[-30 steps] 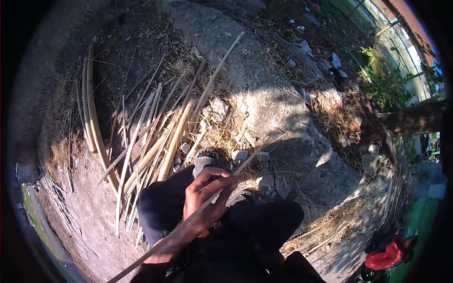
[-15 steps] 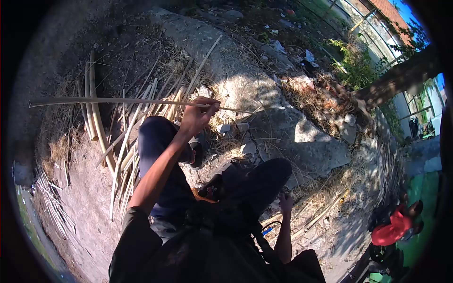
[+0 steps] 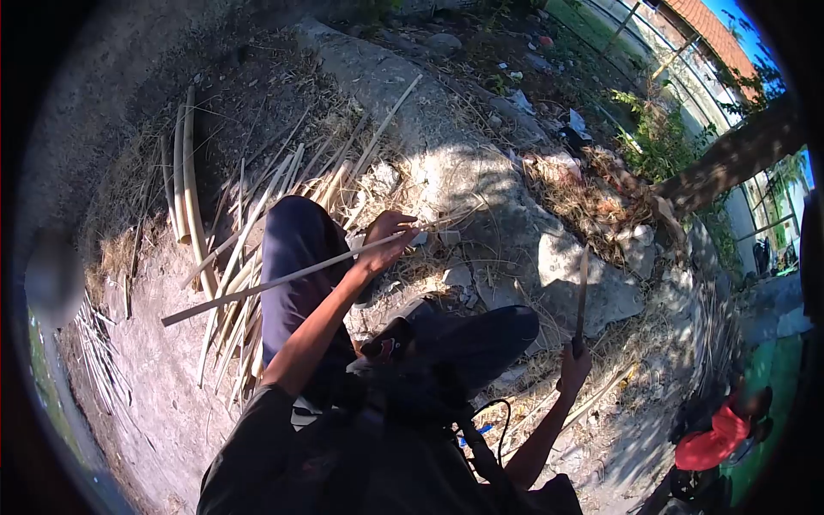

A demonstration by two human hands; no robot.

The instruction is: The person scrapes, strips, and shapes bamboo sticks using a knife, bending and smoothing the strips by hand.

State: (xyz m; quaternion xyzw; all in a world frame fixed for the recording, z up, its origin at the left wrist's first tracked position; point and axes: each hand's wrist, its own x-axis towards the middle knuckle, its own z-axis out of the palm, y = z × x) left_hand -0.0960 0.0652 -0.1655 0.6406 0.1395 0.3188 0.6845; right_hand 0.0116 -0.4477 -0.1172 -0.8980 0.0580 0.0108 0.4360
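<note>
Strip (image 3: 283, 279) in L grip (image 3: 384, 245), knife (image 3: 582, 300) in R (image 3: 573, 369)

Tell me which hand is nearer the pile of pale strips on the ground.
Left. The left hand, holding a long strip, is near the right edge of the pile in view; the right hand, holding a knife, is much farther right.

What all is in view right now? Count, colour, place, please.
Held strip: one, tan, left to centre
Knife: one, brownish, dark-handled, right of centre
Loose strips: many, pale tan, left
Slab: one, grey, centre
Tree trunk: one, brown, upper right
Bush: one, green, upper right
Roof: one, reddish, upper right
Other person: one, red top, lower right
Legs: two, dark blue trousers, centre
Left hand: one, bare, on held strip
Right hand: one, bare, on knife handle
</note>
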